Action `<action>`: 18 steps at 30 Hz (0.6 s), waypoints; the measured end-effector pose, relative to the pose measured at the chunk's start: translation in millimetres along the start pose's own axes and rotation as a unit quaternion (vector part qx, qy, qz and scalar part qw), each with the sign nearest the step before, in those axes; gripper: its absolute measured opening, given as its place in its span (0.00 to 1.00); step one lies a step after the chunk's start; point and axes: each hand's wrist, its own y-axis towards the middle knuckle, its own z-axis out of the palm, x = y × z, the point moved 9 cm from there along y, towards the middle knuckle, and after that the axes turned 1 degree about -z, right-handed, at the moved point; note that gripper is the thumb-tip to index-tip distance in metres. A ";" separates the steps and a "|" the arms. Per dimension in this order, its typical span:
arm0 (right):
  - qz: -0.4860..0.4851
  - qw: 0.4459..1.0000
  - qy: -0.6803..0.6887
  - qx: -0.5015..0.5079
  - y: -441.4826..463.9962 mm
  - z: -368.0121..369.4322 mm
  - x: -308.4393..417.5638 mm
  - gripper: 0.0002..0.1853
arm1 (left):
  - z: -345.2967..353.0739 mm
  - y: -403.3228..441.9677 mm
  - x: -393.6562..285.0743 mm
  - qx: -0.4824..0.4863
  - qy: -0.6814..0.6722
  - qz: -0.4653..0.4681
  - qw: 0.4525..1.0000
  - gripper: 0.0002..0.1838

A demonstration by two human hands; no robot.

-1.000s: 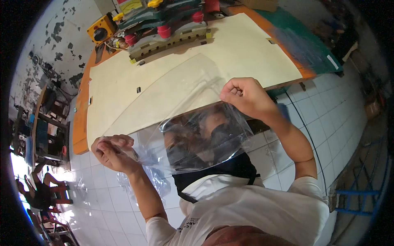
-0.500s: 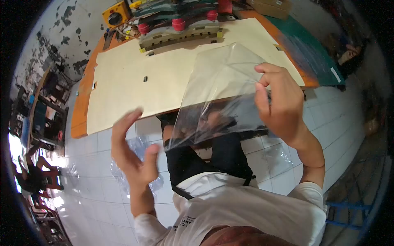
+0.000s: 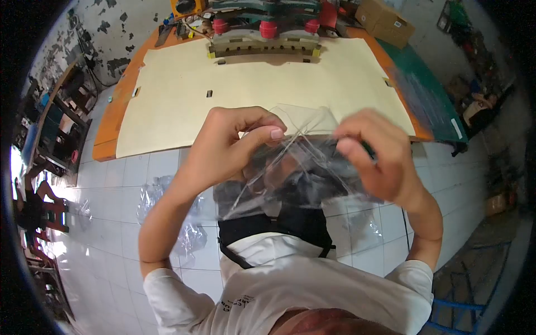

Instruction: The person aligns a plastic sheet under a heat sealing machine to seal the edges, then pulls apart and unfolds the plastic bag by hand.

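Note:
A clear plastic bag (image 3: pixel 304 173) is stretched between my two hands, above my lap and in front of the table's near edge. Thumb and forefinger of my left hand (image 3: pixel 226 145) pinch its upper left part. My right hand (image 3: pixel 379 156), slightly blurred, is closed at the bag's right side with thumb and fingers together. Creases cross in the middle of the film, and its top overlaps the cream sheet (image 3: pixel 167 111) on the table. The exact grip of the right fingertips is smeared by motion.
A metal fixture with red knobs (image 3: pixel 268 29) stands at the table's back. A cardboard box (image 3: pixel 385 23) and a green board (image 3: pixel 430 92) are to the right. Crumpled clear plastic (image 3: pixel 190 237) lies on the tiled floor at left; farther left another person (image 3: pixel 30 206) sits.
My left hand was open and apart from the bag; it has moved up and right and now pinches it. The bag is lower and more creased. The view has shifted.

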 end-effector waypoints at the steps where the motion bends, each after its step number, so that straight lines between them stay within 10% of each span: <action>1: -0.004 0.999 -0.012 -0.029 7.5 -8.4 -0.8 0.11 | 2.5 1.0 -7.0 0.018 0.046 0.017 0.999 0.09; 6: 0.025 0.992 -0.003 -0.121 17.9 -9.0 -2.3 0.21 | 0.7 5.4 -23.4 -0.023 0.077 0.072 0.994 0.10; 11: 0.015 0.961 -0.211 -0.177 -9.2 -3.7 10.7 0.10 | -26.1 -4.0 -12.8 -0.157 -0.031 0.062 0.985 0.09; 18: 0.043 0.974 -0.146 -0.165 -37.1 19.6 -10.9 0.07 | -25.5 -17.3 0.7 -0.187 -0.067 0.046 0.979 0.09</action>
